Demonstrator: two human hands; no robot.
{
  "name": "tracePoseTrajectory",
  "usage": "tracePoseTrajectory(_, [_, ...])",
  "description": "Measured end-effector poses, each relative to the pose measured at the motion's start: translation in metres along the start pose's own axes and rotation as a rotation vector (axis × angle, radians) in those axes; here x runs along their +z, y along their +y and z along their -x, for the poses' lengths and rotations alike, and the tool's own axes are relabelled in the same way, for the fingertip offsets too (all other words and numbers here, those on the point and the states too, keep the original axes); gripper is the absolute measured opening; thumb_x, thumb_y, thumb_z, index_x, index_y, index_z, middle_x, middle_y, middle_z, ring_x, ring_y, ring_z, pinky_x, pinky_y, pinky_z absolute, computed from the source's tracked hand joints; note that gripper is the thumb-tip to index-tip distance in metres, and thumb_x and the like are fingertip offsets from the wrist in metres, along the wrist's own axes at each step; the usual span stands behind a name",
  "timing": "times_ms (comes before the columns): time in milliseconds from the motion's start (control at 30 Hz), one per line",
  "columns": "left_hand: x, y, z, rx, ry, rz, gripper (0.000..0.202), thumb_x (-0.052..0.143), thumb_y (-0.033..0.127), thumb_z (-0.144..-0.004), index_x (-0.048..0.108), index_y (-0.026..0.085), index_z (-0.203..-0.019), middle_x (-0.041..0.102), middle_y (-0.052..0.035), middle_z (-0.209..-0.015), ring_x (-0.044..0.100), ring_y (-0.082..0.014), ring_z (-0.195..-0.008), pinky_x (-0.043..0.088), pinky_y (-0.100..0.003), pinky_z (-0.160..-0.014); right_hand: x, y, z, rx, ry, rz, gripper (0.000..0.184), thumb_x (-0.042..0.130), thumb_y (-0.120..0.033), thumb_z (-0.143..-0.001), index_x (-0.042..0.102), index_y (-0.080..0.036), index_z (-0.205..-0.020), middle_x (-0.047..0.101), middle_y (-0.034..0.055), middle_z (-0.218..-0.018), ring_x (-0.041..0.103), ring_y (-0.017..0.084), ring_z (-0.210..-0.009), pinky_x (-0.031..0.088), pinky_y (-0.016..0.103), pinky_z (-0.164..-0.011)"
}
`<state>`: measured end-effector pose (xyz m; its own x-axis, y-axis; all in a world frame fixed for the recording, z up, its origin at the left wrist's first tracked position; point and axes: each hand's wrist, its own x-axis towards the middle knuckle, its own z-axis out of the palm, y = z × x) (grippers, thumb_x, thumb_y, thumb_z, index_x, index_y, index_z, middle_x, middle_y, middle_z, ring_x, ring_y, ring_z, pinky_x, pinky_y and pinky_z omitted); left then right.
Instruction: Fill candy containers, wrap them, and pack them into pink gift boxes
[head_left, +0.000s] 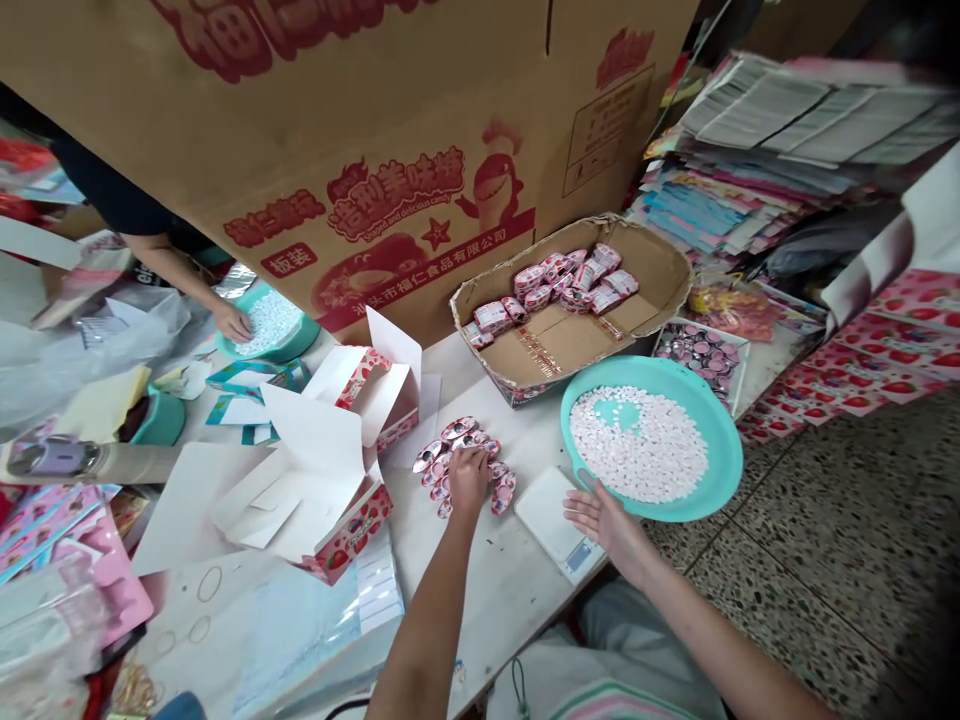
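Head view: left hand (469,480) curls onto the pink cases (435,460) heaped on the tabletop (510,590) — grip unclear; right hand (606,520) lies open by the teal basin (726,445), full of white candies (645,450). Few packs (570,280) fill the cardboard tray (660,265) — most seems left.

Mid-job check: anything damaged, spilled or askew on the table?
The shallow brown cardboard tray behind the round teal plastic basin has warped, ragged walls, so it looks worn. The small white tablets all lie inside the basin; none spilled that I can see.
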<state>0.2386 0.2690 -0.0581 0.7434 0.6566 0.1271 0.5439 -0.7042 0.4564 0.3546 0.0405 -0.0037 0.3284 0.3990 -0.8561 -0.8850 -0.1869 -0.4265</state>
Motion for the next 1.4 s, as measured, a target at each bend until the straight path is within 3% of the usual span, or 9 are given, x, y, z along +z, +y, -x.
tracePoseTrajectory(167, [-0.003, 0.002, 0.007, 0.085, -0.010, -0.120, 0.024, 0.048, 0.029, -0.088, 0.070, 0.022, -0.092, 0.069, -0.0060, -0.090, 0.054, -0.0233, -0.091, 0.041, -0.037, -0.081, -0.021, -0.003, 0.009, 0.015, 0.052, -0.034, 0.047, 0.040, -0.054, -0.087, 0.070, -0.018, -0.081, 0.070, 0.0084, -0.088, 0.066, 0.018, -0.086, 0.043, 0.034, -0.094])
tracePoseTrajectory(367, [-0.002, 0.001, 0.018, 0.127, -0.044, -0.263, 0.031, 0.044, 0.029, -0.089, 0.063, 0.022, -0.113, 0.065, -0.0074, -0.114, 0.048, -0.0289, -0.113, 0.035, -0.044, -0.092, -0.021, -0.002, 0.017, 0.014, 0.069, -0.032, 0.043, 0.040, -0.050, -0.088, 0.068, -0.019, -0.080, 0.070, 0.0071, -0.085, 0.066, 0.017, -0.083, 0.045, 0.033, -0.092])
tracePoseTrajectory(500, [-0.005, 0.004, 0.020, 0.167, -0.094, -0.292, 0.034, 0.041, 0.027, -0.090, 0.059, 0.019, -0.118, 0.063, -0.0079, -0.118, 0.048, -0.0289, -0.114, 0.033, -0.045, -0.094, -0.020, 0.002, 0.022, 0.007, 0.068, -0.017, 0.040, 0.042, -0.049, -0.088, 0.067, -0.019, -0.081, 0.070, 0.0078, -0.087, 0.066, 0.017, -0.083, 0.047, 0.031, -0.087])
tracePoseTrajectory(767, [-0.018, 0.012, 0.003, 0.265, -0.210, -0.296, 0.027, 0.040, 0.023, -0.088, 0.066, 0.016, -0.091, 0.068, -0.0127, -0.094, 0.054, -0.0278, -0.098, 0.023, -0.051, -0.102, -0.021, 0.012, 0.025, -0.010, 0.091, -0.021, 0.039, 0.043, -0.048, -0.088, 0.066, -0.017, -0.083, 0.069, 0.0090, -0.085, 0.067, 0.017, -0.079, 0.049, 0.029, -0.079])
tracePoseTrajectory(933, [-0.030, 0.019, -0.004, 0.254, -0.211, -0.268, 0.026, 0.040, 0.024, -0.087, 0.065, 0.017, -0.082, 0.068, -0.0122, -0.088, 0.054, -0.0273, -0.095, 0.022, -0.051, -0.102, -0.030, 0.003, 0.041, -0.105, 0.077, -0.019, 0.042, 0.048, -0.054, -0.084, 0.066, -0.016, -0.084, 0.070, 0.0086, -0.082, 0.067, 0.017, -0.076, 0.049, 0.029, -0.077])
tracePoseTrajectory(1067, [-0.040, 0.027, -0.010, 0.262, -0.206, -0.279, 0.029, 0.039, 0.025, -0.087, 0.065, 0.018, -0.076, 0.069, -0.0100, -0.083, 0.054, -0.0285, -0.098, 0.028, -0.050, -0.099, -0.066, -0.029, 0.053, -0.305, 0.141, 0.067, 0.048, 0.055, -0.062, -0.075, 0.067, -0.016, -0.081, 0.070, 0.0078, -0.078, 0.066, 0.017, -0.071, 0.049, 0.029, -0.072])
tracePoseTrajectory(1167, [-0.046, 0.040, -0.007, 0.205, -0.100, -0.242, 0.027, 0.041, 0.030, -0.086, 0.066, 0.019, -0.088, 0.069, -0.0087, -0.094, 0.054, -0.0290, -0.099, 0.037, -0.045, -0.092, -0.111, -0.074, 0.048, -0.482, 0.275, 0.128, 0.051, 0.059, -0.064, -0.068, 0.067, -0.015, -0.080, 0.070, 0.0079, -0.078, 0.064, 0.016, -0.068, 0.049, 0.028, -0.069])
tracePoseTrajectory(1300, [-0.043, 0.073, 0.016, 0.135, 0.060, -0.084, 0.027, 0.045, 0.034, -0.084, 0.063, 0.020, -0.100, 0.067, -0.0071, -0.103, 0.057, -0.0267, -0.099, 0.043, -0.041, -0.090, -0.169, -0.154, 0.011, -0.679, 0.427, 0.349, 0.052, 0.053, -0.063, -0.071, 0.067, -0.014, -0.080, 0.069, 0.0081, -0.078, 0.063, 0.018, -0.069, 0.049, 0.031, -0.069])
tracePoseTrajectory(1400, [-0.030, 0.104, 0.040, 0.069, 0.147, -0.001, 0.023, 0.050, 0.033, -0.081, 0.062, 0.026, -0.100, 0.069, -0.0045, -0.099, 0.061, -0.0264, -0.096, 0.048, -0.042, -0.085, -0.196, -0.216, -0.035, -0.775, 0.471, 0.652, 0.042, 0.048, -0.054, -0.075, 0.066, -0.017, -0.078, 0.068, 0.0066, -0.078, 0.062, 0.022, -0.079, 0.047, 0.034, -0.076])
